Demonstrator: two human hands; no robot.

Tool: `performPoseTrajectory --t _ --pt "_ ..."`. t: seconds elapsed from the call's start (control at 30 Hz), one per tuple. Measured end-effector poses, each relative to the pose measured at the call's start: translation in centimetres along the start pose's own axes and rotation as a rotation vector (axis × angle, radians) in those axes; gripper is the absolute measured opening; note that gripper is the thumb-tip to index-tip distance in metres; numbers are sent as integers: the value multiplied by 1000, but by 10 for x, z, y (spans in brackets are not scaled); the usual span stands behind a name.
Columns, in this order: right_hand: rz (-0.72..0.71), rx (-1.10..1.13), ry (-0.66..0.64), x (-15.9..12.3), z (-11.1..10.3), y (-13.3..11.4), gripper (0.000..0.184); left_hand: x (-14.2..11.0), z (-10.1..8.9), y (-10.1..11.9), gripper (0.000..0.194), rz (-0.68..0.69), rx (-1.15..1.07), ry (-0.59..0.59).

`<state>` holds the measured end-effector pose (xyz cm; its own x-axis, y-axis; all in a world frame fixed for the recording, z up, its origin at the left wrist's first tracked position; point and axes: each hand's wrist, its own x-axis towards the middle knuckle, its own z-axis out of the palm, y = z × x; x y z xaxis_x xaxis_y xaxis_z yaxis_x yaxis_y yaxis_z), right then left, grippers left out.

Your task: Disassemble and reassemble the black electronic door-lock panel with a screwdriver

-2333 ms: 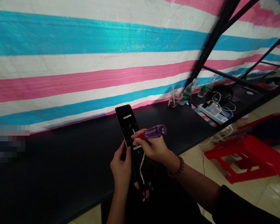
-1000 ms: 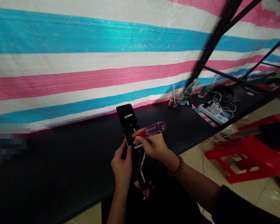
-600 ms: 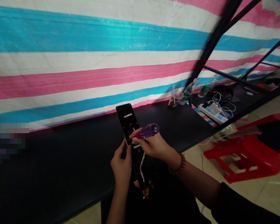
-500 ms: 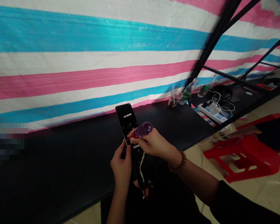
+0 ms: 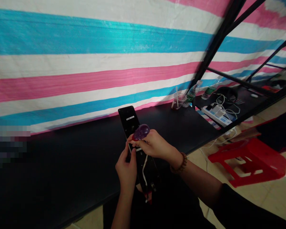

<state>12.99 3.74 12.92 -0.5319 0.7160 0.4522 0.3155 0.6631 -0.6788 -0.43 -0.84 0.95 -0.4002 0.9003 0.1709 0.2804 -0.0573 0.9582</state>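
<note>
Right hand (image 5: 154,146) is closed around the purple screwdriver (image 5: 141,131), fingers pinched low on the handle, butt end pointing up toward the camera. The shaft and tip are hidden behind the fingers, so I can't tell whether the bit is seated in anything.

Left hand (image 5: 126,170) grips the long black panel (image 5: 133,133) on its left edge, thumb on the face, fingers wrapped behind. The panel is tilted up, top end leaning away toward the striped tarp (image 5: 85,63), lower end down in the lap area. A white wire (image 5: 145,168) hangs off the panel just below the right hand.

The panel sits over the near edge of the black table (image 5: 62,159), not resting flat on it. Well right of the panel: a plastic cup (image 5: 178,101), bottles, a power strip (image 5: 216,115), and a red stool (image 5: 252,159) on the floor.

Risks, as I judge them:
- Panel is braced by one hand only, so a push from the driver could make it pivot or slip.
- The tip can't be seen, and an off-axis bit could cam out and scratch the face.
- The wire sits close to the tool and could get snagged or pulled.
</note>
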Motion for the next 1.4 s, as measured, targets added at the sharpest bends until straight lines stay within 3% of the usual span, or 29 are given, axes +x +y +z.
performPoseTrajectory --t 0.1,0.33,0.53,0.77,0.97,1.17,1.23,1.4 --pt "-1 -19 -9 1 -1 1 23 -2 4 -2 49 28 1 16" --pt "49 -57 132 5 8 8 17 -8 13 -3 42 84 18 98" --pt "30 63 14 8 0 2 16 -8 14 -3 44 86 19 95" --pt "169 190 99 8 9 3 21 -8 14 1 41 49 21 101" --pt "79 297 20 7 6 -3 15 -8 12 3 40 77 13 63" --pt "261 388 131 8 15 3 24 -7 13 1 38 80 -4 76" --pt "229 400 106 8 13 1 28 -7 12 2 39 76 -3 64" --pt "90 298 63 8 7 -7 17 -7 11 2 40 76 -4 56"
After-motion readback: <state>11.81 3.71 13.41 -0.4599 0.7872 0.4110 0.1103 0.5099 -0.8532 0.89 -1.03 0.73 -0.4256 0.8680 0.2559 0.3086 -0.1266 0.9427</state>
